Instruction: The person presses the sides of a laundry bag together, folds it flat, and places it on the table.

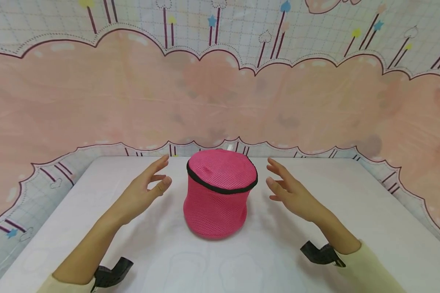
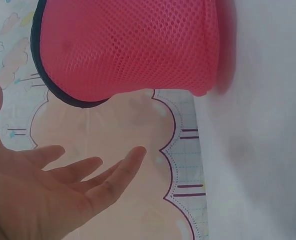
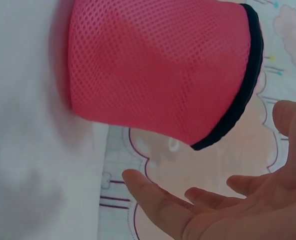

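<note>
Left hand: released; the bare left hand is raised over the counter near the bag's left side, fingers parted and loosely bent, thumb apart.
Right hand: released; the bare right hand is raised at the opposite side in a similar posture, fingers spread and slightly bent.
Contact: both hands stand apart from the bag.
Pink mesh bag: one drum-shaped pink mesh fabric bag stands on the counter between the hands, its top skewed slightly to the right and its sides softly creased.
Bag top: round, of the same pink mesh, with a shallow dent; black fabric trim runs round its edge.
Counter: smooth white counter, faint shadows below the hands.
Wrists: black curved fittings at both wrists, beside pale yellow sleeves.
Backdrop: printed sheet behind and beside the counter, peach cloud shapes outlined in dark red, over a pale grid with stars and hearts on stems.
</note>
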### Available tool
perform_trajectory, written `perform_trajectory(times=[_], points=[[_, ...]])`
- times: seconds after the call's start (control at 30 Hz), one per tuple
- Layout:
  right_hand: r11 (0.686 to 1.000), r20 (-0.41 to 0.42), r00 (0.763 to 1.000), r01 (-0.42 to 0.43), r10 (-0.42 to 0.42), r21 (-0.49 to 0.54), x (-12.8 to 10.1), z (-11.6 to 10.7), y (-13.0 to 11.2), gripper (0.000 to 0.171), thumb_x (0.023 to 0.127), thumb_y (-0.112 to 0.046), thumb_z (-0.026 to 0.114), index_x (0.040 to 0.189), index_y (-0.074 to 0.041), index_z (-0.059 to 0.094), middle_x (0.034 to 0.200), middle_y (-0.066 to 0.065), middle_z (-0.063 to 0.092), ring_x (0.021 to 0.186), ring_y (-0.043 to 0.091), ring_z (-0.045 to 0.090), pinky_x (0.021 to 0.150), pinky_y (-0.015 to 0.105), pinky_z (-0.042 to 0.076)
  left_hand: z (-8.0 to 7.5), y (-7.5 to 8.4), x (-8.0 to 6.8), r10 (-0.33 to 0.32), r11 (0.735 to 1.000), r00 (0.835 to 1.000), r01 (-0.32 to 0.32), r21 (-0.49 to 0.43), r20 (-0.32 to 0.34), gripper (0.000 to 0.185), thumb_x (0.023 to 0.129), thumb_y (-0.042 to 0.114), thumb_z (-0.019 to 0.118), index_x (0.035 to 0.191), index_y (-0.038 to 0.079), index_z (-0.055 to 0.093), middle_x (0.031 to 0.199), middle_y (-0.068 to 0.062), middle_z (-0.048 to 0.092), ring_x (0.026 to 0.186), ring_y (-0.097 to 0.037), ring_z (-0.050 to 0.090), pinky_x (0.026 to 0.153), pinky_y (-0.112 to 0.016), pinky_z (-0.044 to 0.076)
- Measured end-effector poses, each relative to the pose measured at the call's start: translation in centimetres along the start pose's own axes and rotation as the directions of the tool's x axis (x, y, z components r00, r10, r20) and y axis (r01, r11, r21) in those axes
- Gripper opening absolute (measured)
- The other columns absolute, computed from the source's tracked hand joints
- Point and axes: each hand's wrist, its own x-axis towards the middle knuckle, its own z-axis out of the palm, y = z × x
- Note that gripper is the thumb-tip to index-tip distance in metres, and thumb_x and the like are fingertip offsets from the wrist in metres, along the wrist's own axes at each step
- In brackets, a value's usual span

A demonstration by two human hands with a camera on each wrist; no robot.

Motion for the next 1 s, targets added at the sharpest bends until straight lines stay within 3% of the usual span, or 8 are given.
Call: perform_trajectory(times=[0.1,0.23,0.47,0.63,1.0], points=[[0.994,0.016,1.0,-0.014,0.012,0.108,0.2,0.2,-0.1,0.062,0.101,-0.031,0.047,0.153,-0.024,0.014,0.152,0.014,0.022,0.127,0.042,0.042,0.087,0.044,0.051,0.1,0.2,0.1,0.002,1.0,1.0,-0.002,-0.022,0.006,0.067,0.096,0.039,0.054,0.153,0.024,0.022,0.152,-0.01,0.031,0.127,-0.034,0.043,0.094,-0.055,0.042],[0.986,0.006,1.0,-0.025,0.024,0.164,0.7,0.7,-0.2,0.062,0.101,-0.033,0.046,0.153,-0.022,0.014,0.151,0.015,0.024,0.125,0.042,0.043,0.084,0.044,0.053,0.5,0.4,0.4,-0.002,0.998,1.0,0.003,-0.062,0.018,0.066,0.096,0.038,0.055,0.153,0.025,0.023,0.151,-0.011,0.031,0.126,-0.032,0.045,0.093,-0.052,0.045],[0.98,0.016,0.999,-0.047,0.045,0.195,1.3,1.6,-0.4,0.06,0.102,-0.031,0.044,0.153,-0.019,0.014,0.149,0.016,0.026,0.119,0.04,0.046,0.081,0.043,0.054,1.4,0.9,1.2,0.002,0.992,0.999,0.003,-0.127,0.035,0.067,0.095,0.035,0.057,0.152,0.021,0.025,0.15,-0.013,0.032,0.121,-0.031,0.05,0.084,-0.04,0.051],[0.979,0.026,0.999,-0.052,0.048,0.197,1.5,2.1,-0.6,0.061,0.102,-0.034,0.044,0.153,-0.018,0.014,0.146,0.016,0.03,0.117,0.037,0.049,0.08,0.043,0.054,2.0,1.2,1.6,0.001,0.983,0.999,0.007,-0.184,0.044,0.067,0.095,0.034,0.057,0.152,0.018,0.025,0.15,-0.015,0.031,0.119,-0.033,0.05,0.082,-0.039,0.053],[0.977,0.055,0.997,-0.071,0.061,0.202,1.9,2.9,-0.9,0.063,0.102,-0.037,0.043,0.153,-0.02,0.011,0.148,0.018,0.028,0.115,0.037,0.053,0.079,0.044,0.055,3.2,1.6,2.5,-0.063,0.968,0.997,0.07,-0.243,0.036,0.07,0.094,0.039,0.058,0.152,0.016,0.025,0.148,-0.016,0.033,0.111,-0.033,0.054,0.074,-0.036,0.056]])
